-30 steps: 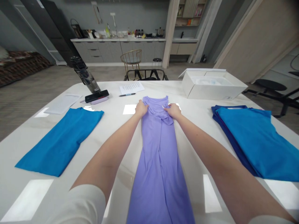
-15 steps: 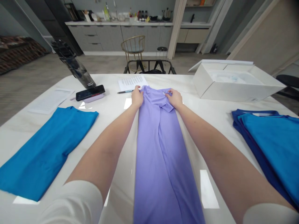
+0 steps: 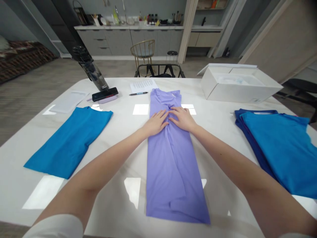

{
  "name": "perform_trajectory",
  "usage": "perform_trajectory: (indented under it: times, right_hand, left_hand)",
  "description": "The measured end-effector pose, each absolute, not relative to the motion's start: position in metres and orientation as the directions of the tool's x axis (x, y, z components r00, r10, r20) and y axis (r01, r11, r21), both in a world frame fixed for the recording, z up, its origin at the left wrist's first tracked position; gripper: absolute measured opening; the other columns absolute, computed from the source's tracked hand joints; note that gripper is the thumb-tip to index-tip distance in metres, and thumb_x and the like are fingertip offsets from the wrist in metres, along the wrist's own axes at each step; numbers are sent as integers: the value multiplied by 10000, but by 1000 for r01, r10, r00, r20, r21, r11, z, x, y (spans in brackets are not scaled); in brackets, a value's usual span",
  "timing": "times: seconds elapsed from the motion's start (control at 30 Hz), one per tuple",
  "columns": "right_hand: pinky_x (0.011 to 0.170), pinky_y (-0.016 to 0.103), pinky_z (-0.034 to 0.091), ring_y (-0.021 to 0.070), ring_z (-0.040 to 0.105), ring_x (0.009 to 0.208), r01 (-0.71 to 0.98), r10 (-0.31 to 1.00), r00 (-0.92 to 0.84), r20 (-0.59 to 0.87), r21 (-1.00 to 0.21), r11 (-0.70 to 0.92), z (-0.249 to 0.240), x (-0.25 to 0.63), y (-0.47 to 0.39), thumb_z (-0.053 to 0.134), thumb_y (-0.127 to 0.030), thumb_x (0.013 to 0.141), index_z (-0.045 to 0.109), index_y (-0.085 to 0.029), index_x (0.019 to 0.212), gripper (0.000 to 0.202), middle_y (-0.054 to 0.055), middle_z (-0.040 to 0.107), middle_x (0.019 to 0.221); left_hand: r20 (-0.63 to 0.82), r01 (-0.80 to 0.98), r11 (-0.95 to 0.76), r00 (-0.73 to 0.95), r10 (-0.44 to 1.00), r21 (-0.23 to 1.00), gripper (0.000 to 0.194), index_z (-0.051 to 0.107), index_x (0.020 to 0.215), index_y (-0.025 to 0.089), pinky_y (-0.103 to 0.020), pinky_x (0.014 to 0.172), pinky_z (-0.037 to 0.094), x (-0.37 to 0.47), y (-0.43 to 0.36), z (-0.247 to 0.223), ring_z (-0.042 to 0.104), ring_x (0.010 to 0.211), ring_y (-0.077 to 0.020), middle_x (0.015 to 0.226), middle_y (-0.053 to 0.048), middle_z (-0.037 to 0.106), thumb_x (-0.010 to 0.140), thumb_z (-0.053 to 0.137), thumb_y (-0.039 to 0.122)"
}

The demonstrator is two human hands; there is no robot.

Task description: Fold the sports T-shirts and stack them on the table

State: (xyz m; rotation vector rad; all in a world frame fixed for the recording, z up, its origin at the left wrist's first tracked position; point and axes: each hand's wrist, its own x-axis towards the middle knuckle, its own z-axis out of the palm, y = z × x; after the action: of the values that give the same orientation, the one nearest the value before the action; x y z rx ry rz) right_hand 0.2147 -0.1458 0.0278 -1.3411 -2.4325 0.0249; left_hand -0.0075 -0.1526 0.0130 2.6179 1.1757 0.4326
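"Where's the purple shirt (image 3: pixel 173 165)?"

"Lengthwise down the middle of the table (image 3: pixel 111 211), neckline at the far end, hem near the wearer. Its sides overlap in a crooked seam, with a knot of creases under the fingers."

"And the hands?"

"Both palm down on it. The left hand (image 3: pixel 156 123) has its fingers loosely spread; the right hand (image 3: pixel 182 118) is much the same, thumb apart. Their fingertips nearly meet at the creases. They rest on the cloth; I see no grip, though I can't tell if a fingertip has caught a fold."

"What could go wrong there?"

"Pushing inward would bunch the cloth more, since it's loose and already puckered. Uneven pressure could drag one flap off the other."

"Further out?"

"The pen (image 3: pixel 138 94) lies just beside the shoulder and the page (image 3: pixel 142 86) is close too. A sideways tug up there could knock either one."

"The rest?"

"Blue shirt (image 3: pixel 69 142) to the left, stack (image 3: pixel 277 145) to the right, box (image 3: pixel 223 92) beyond. All well apart; only a wide elbow would disturb the blue shirt."
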Motion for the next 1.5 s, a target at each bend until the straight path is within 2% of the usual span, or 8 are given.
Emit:
perform_trajectory:
  times: [0.17,0.33,0.47,0.63,0.9,1.13,1.33,1.5]
  right_hand:
    - [1085,512,387,308,526,1337,798,817,-529,232,-194,571,15,226,-210,499,-437,1034,649,-270,1364,399,127,548,1505]
    - [1031,451,430,275,600,1214,753,790,-551,270,-248,610,8,244,-274,523,-392,1032,743,-268,1195,301,112,662,1308]
    - [943,423,457,262,633,1069,739,785,-558,269,-270,618,13,257,-329,522,-351,1032,770,-252,1105,277,108,700,1140]
    - [903,404,475,252,632,1043,678,728,-653,207,-269,684,29,274,-387,467,-252,1032,764,-235,1124,312,112,699,1117]
    - [939,391,485,240,644,1120,539,560,-823,97,-176,823,53,300,-437,501,-110,949,726,-259,1255,408,116,701,1225]
    - [884,375,480,226,642,1013,511,525,-847,80,-147,847,53,293,-446,493,-176,1013,743,-255,1115,281,104,703,1147]
    - [846,360,508,220,647,930,582,690,-722,54,-492,648,56,279,-431,441,-250,1039,698,-229,1014,259,82,715,990]
    - [708,321,497,193,622,754,583,890,-454,33,-745,325,76,273,-374,503,-399,1003,662,-254,1008,215,34,707,888]
  left_hand:
    - [28,676,-681,703,710,281,572,399,1572,177,-534,1257,238,-29,-212,14,311,1542,-294,1654,-154,350,1071,342,447]
    - [82,607,-750,760,645,262,460,556,1467,198,-485,1236,320,-55,-276,7,451,1466,-247,1583,-134,476,1066,338,259]
    - [116,530,-800,809,577,281,517,582,1443,233,-454,1237,345,-79,-329,4,454,1465,-213,1560,-88,515,990,375,94]
    - [75,421,-859,885,460,292,688,569,1460,277,-396,1241,358,-99,-379,18,450,1468,-194,1573,-35,502,855,436,-22]
    - [80,334,-887,923,377,320,464,679,1340,291,-368,1164,460,-105,-397,35,575,1362,-215,1415,-58,654,963,486,99]
    - [135,322,-888,915,381,328,302,741,1192,266,-388,1112,499,-97,-400,34,638,1279,-229,1286,-76,729,1036,483,247]
    - [139,419,-742,817,560,523,286,727,1136,257,-338,992,548,-87,-394,42,720,1067,-195,1130,-44,773,1012,470,245]
    - [201,445,-481,541,817,755,255,717,1075,242,-304,900,550,-58,-357,68,707,945,-187,1026,-32,761,967,492,293]
